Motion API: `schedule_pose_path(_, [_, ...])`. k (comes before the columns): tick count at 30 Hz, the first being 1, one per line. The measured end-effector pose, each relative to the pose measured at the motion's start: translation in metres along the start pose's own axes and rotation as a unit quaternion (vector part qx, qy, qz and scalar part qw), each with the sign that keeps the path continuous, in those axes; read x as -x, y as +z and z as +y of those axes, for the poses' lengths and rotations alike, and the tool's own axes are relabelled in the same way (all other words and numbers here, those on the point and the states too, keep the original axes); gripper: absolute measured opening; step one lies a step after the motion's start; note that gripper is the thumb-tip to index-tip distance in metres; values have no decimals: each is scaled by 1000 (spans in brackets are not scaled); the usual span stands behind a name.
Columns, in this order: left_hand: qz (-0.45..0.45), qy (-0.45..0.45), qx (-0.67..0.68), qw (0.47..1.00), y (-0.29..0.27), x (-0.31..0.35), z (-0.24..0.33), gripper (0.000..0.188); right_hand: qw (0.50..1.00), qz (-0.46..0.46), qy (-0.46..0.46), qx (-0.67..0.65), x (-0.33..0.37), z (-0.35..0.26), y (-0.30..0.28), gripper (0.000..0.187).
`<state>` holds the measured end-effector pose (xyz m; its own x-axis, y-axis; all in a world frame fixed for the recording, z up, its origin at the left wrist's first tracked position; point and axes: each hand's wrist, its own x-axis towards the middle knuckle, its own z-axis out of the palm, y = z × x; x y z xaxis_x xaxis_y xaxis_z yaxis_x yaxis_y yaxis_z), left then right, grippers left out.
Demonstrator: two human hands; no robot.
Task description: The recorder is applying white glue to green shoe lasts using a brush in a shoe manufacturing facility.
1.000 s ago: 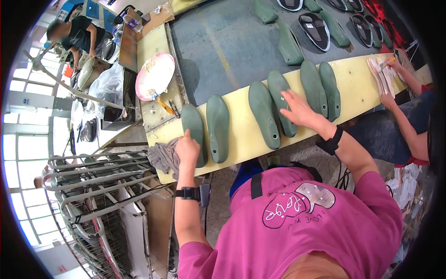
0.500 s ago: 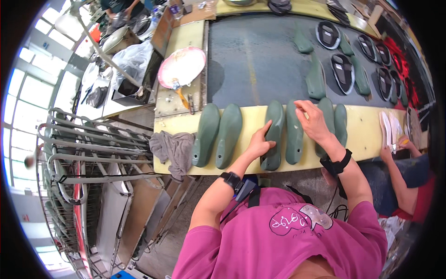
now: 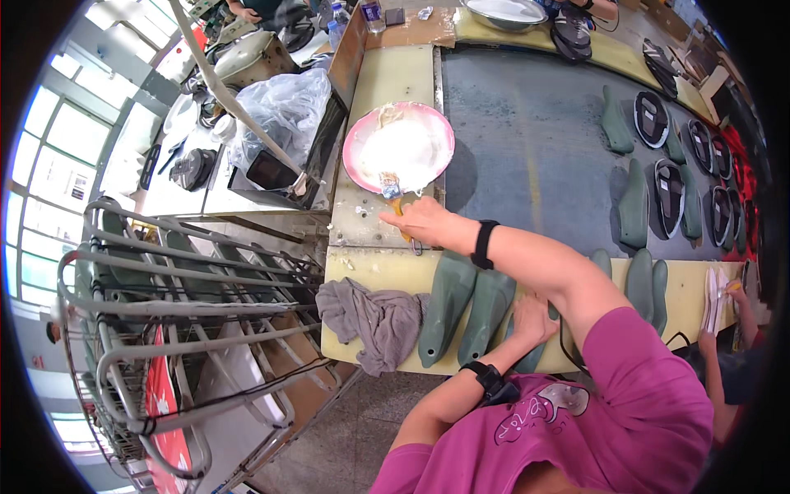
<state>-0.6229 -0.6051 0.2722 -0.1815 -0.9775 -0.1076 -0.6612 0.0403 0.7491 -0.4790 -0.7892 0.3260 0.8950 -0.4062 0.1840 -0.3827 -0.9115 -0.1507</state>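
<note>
My right hand [image 3: 429, 224] reaches across to the left, its fingers closed around the yellow handle of a paintbrush [image 3: 398, 207]. The brush's bristles rest at the near rim of a pink basin [image 3: 352, 156] holding white paste. Below my right forearm, my left hand [image 3: 533, 319] is curled on a green shoe last [image 3: 531, 359], partly hidden by the hand. Two more green lasts, a left one [image 3: 447, 300] and its neighbour [image 3: 487, 317], lie to its left on the yellow bench edge. Further lasts [image 3: 640, 284] show to the right, partly behind my arm.
A grey cloth [image 3: 374, 325] lies at the bench's left end, beside a metal rack [image 3: 206, 305]. Shoe uppers [image 3: 668, 198] and lasts stand on the dark bench top [image 3: 502, 123]. A co-worker's hands [image 3: 724, 309] hold pale soles at the right.
My right hand has left the lasts and moved left to the paintbrush. My left hand stays at a last, now with fingers more curled. The view has shifted left.
</note>
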Motion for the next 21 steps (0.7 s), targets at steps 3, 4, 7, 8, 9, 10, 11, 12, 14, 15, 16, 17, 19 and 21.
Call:
schedule_pose_path(3, [21,4,33,999,-13,-1,7,72,998,5,11,63,-8,16,32,19])
schedule_pose_path(4, [14,-8,39,999,-16,-2,9,71,998,9,-16,66,-5,22,36,21])
schedule_pose_path(7, [-50,-57,1,997,-15,-5,4,65,997,16,-74,2,6,28,14,17])
schedule_pose_path(8, [-37,-60,1,998,-19,-4,4,62,992,22,-106,-67,18,28,-7,13])
schedule_pose_path(9, [-10,-46,12,999,-19,-2,4,62,993,15,-95,-66,33,32,-30,13])
schedule_pose_path(10, [-13,-41,14,999,-20,-3,4,61,989,44,-99,-98,51,38,-56,15])
schedule_pose_path(11, [-17,-38,15,999,-19,-3,3,61,983,75,-101,-132,70,44,-76,16])
schedule_pose_path(12, [11,-18,7,1000,-16,-2,1,58,973,153,-91,-146,90,51,-91,19])
schedule_pose_path(14, [36,-3,-5,999,-12,-2,-5,55,953,252,-42,-161,135,70,-111,25])
schedule_pose_path(15, [31,-2,-8,999,-12,-2,-4,55,949,272,-1,-160,163,76,-124,27])
schedule_pose_path(16, [52,5,-13,999,-12,-3,-7,56,943,282,40,-170,190,76,-135,23])
schedule_pose_path(17, [27,-26,-25,999,-12,-5,-8,53,936,292,80,-181,217,76,-145,18])
schedule_pose_path(19, [-27,-57,2,998,-24,-12,-3,57,917,243,171,-266,280,71,-161,10])
schedule_pose_path(21, [-55,-86,60,993,-36,-15,0,69,913,246,191,-265,333,65,-167,8])
